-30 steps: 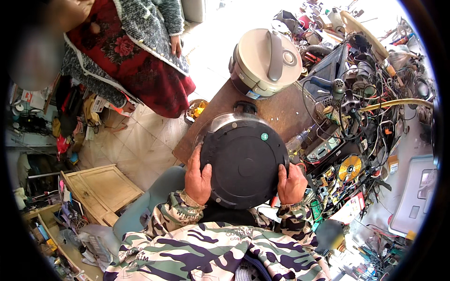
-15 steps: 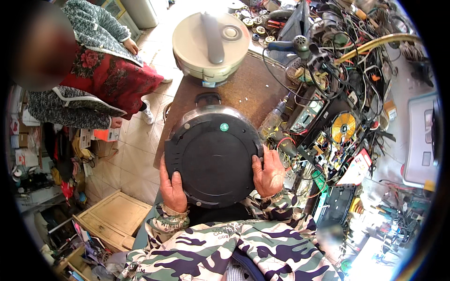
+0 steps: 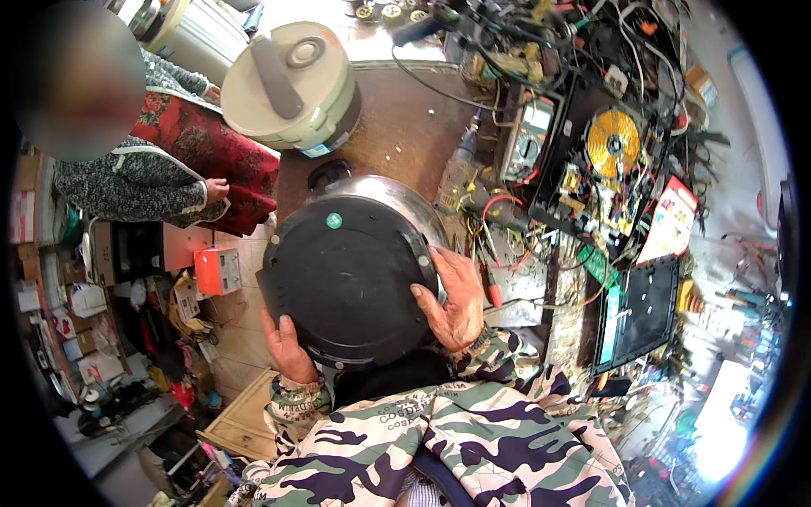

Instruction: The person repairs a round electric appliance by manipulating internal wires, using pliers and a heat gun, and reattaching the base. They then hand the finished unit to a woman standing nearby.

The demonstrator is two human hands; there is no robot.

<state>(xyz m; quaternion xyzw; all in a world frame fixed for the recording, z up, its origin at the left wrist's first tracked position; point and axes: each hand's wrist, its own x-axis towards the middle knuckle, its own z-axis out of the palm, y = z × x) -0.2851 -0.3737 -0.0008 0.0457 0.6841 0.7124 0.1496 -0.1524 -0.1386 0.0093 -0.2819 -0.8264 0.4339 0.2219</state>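
Both hands grip an upturned cooker body over the near edge of the workbench.

The left hand [image 3: 287,346] cups the lower left rim of the cooker body [image 3: 346,275], fingers wrapped behind it out of sight, while the right hand [image 3: 452,300] presses flat on the right side, fingers together and clamped against the black base. The body is held tilted, base toward the person, its steel wall turned to the brown workbench [image 3: 397,135]. A cream rice cooker [image 3: 291,84] stands near the far left corner, and an opened circuit board with a copper coil [image 3: 612,144] lies along the right side amid loose wires. To handle it well, the grip should probably stay opposed and even, clear of the wires just beside the right hand, with the green-dotted base kept facing up for inspection.
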